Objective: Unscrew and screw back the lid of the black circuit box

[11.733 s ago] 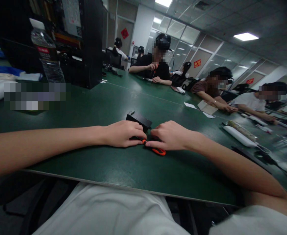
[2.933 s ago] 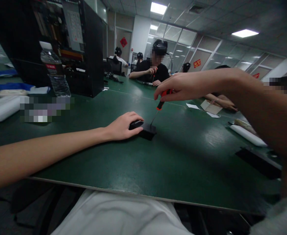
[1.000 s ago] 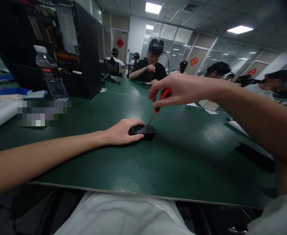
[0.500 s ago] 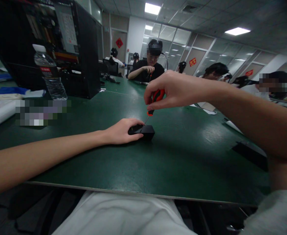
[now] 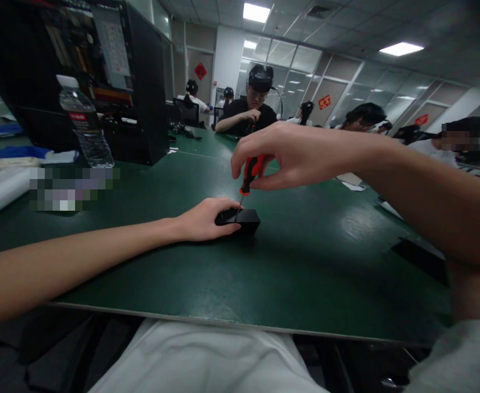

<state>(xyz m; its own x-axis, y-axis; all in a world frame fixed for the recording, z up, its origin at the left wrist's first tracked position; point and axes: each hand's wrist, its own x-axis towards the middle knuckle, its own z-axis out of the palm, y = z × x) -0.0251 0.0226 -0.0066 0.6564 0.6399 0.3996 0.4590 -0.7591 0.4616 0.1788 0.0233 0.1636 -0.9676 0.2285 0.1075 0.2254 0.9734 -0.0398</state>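
A screwdriver (image 5: 251, 173) at the black box (image 5: 248, 221).
On my feed the left hand (image 5: 204, 221) clasps the box's left end on the green table (image 5: 174, 278); above the box, the right hand (image 5: 284, 155) grips the screwdriver, tip down.

1. The worktop (image 5: 174, 278) in front of the black box (image 5: 250, 221) is open down to the near edge, wide enough for a hand to slide in low
2. The left grip (image 5: 205, 221) blocks the box's left end, with the left forearm (image 5: 80, 262) barring that side
3. The screwdriver (image 5: 250, 172) and right grip (image 5: 291, 158) obstruct a straight drop onto the box
4. The box's right end faces open worktop, beneath the raised right forearm (image 5: 420, 191)
5. Back left, the bottle (image 5: 86, 123) and black tower (image 5: 147, 98) wall off passage
6. Near the right elbow, room is hard to judge; a dark slab (image 5: 422, 262) lies there, partly hidden
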